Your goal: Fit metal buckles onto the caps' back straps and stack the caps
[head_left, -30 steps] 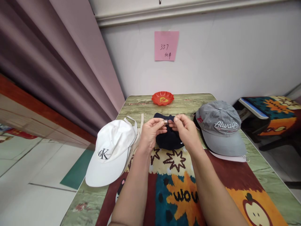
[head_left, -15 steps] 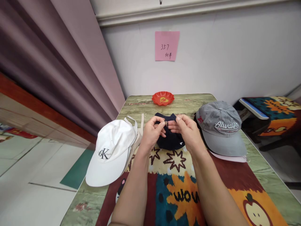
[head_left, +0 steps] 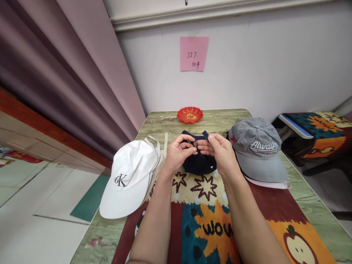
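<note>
A dark navy cap (head_left: 200, 164) lies at the middle of the table, its back strap raised between my hands. My left hand (head_left: 180, 151) pinches a small metal buckle on the strap. My right hand (head_left: 219, 148) grips the dark strap end, which sticks up above the thumb. To the left is a white cap (head_left: 132, 172) with black letters, stacked over a beige one. A grey cap (head_left: 255, 150) with "Always" lettering sits at the right, on top of other caps.
A red scalloped dish (head_left: 190, 115) stands at the table's back edge. Under the caps lies a colourful patterned cloth (head_left: 210, 229). A stool with a similar cloth (head_left: 326, 128) is at the right, and a purple curtain (head_left: 90, 66) hangs at the left.
The strap end now stands higher above my right thumb. My left fingers have shifted slightly down and right around the buckle.
</note>
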Available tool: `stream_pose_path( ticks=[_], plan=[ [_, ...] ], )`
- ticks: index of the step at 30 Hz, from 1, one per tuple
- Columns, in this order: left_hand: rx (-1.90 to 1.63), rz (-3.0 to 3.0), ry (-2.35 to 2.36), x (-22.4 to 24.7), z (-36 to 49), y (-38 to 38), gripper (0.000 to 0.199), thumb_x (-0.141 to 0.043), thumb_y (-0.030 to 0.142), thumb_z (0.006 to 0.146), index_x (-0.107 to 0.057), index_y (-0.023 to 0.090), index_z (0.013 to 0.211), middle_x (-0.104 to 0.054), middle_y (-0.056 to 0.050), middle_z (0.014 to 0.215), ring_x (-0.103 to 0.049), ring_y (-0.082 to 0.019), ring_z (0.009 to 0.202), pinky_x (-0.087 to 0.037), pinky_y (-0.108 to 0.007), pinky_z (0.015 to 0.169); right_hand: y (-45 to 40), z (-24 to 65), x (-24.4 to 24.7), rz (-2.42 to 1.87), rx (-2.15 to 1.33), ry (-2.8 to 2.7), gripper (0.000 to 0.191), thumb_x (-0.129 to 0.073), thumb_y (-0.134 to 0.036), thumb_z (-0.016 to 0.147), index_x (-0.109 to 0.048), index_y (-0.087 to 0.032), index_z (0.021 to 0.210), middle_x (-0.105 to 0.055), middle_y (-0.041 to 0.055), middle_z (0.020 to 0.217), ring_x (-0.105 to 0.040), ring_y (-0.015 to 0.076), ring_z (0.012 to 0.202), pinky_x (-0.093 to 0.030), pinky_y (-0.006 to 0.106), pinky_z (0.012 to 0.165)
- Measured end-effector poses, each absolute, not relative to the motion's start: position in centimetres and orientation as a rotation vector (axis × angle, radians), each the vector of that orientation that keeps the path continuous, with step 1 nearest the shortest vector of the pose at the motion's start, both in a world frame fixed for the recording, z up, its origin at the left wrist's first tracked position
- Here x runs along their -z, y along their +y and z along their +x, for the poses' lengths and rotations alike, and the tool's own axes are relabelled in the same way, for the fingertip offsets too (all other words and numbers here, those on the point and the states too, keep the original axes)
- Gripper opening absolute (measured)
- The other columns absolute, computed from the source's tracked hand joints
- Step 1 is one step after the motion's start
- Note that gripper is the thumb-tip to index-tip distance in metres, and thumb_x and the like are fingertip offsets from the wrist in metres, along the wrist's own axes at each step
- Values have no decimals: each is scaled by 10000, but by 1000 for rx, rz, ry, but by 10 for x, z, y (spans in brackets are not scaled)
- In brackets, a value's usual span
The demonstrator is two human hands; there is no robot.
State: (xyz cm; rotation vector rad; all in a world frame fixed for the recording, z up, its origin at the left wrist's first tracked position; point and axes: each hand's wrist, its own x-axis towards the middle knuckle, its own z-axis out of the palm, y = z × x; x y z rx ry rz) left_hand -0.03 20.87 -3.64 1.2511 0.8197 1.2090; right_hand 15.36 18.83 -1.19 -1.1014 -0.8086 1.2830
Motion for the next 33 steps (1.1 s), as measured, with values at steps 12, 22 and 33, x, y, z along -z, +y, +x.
stream_pose_path(
  ticks=[12,22,33],
  plan=[
    [-1380,1826,1136,37,3,207,169,-726,233,842,-734,212,1010,-576,-36,1086,-593,-33,614,-539,-152,515,190,156,14,-1090,-1286,-796,223,-679,-409,848,-592,-205,832,-785,41,784,-748,144,676,-580,205,593],
    [-1550,1968,1241,36,15,203,108,-653,161,880,-686,204,974,-641,-42,984,-640,-119,794,-552,-226,684,189,149,15,-1059,-1254,-754,249,-711,-423,840,-590,-205,842,-794,44,828,-759,144,735,-582,193,605],
    [-1358,990,979,37,10,207,345,-873,258,618,-649,153,858,-667,3,779,-600,-97,651,-512,-230,633,190,139,21,-1038,-1322,-753,215,-653,-400,884,-556,-213,838,-792,56,841,-769,162,769,-597,219,640]
  ],
)
